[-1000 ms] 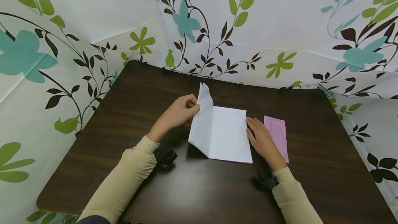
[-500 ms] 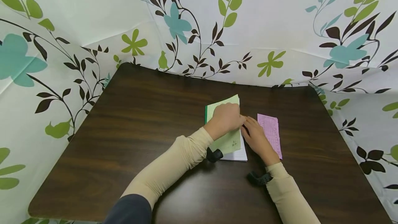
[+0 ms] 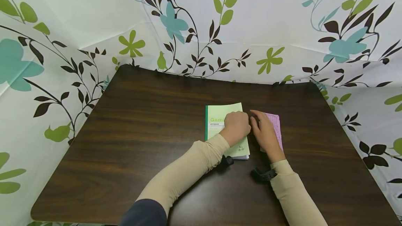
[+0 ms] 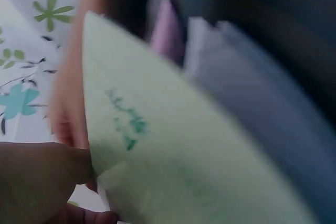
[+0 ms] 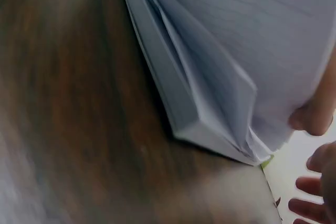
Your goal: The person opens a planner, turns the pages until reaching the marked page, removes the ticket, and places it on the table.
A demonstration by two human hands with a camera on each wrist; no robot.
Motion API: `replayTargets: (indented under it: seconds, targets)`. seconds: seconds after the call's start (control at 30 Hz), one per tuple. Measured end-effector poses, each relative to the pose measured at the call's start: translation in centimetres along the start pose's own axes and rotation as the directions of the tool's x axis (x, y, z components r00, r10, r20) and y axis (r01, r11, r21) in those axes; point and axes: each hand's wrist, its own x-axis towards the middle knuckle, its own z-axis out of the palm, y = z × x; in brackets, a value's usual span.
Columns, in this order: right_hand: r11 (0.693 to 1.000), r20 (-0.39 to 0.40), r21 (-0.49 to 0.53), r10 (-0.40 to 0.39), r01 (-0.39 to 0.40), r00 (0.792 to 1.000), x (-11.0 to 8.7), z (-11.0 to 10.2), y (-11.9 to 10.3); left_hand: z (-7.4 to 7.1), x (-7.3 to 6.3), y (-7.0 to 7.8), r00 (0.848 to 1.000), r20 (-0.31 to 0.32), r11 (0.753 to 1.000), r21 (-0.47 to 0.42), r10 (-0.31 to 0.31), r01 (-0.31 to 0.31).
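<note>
A notebook (image 3: 216, 137) with a pale green cover and dark green spine lies right of the table's middle. My left hand (image 3: 237, 125) reaches across it and pinches the cover near its right edge. In the left wrist view the lifted cover (image 4: 163, 124) stands tilted, the thumb at its margin. The right wrist view shows ruled pages (image 5: 252, 35) fanned apart under the raised cover. My right hand (image 3: 264, 133), fingers extended and loosely spread, hovers just right of the notebook and holds nothing. It partly covers a pink printed sheet (image 3: 277, 125).
The dark wood table (image 3: 141, 121) extends on all sides of the notebook. A white cloth (image 3: 125, 9) patterned with leaves and flowers hangs behind it. Black straps (image 3: 265, 175) sit at both wrists.
My left hand has swung from left to right, turning the notebook from open pages to its green cover side. The right hand has come off the page edge, shifting slightly over the pink sheet.
</note>
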Motion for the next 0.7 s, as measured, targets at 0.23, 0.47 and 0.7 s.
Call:
replayTargets:
  seconds: [0.23, 0.47, 0.7]
  targets:
    - [0.997, -0.098, 0.045, -0.060, 0.065, 0.993, -0.3, 0.5, -0.1, 2.0, 0.1, 0.4, 0.999, 0.034, 0.996, 0.087, -0.021, 0.018]
    - [0.998, -0.057, 0.024, -0.057, 0.058, 0.997, -0.6, 0.5, 0.1, 3.2, -0.2, 0.6, 1.000, 0.006, 0.992, 0.124, -0.010, 0.009]
    - [0.999, -0.044, 0.025, -0.022, 0.023, 0.999, -1.1, 0.6, 0.3, 1.9, -2.0, -2.0, 0.993, -0.098, 0.997, 0.046, 0.066, -0.062]
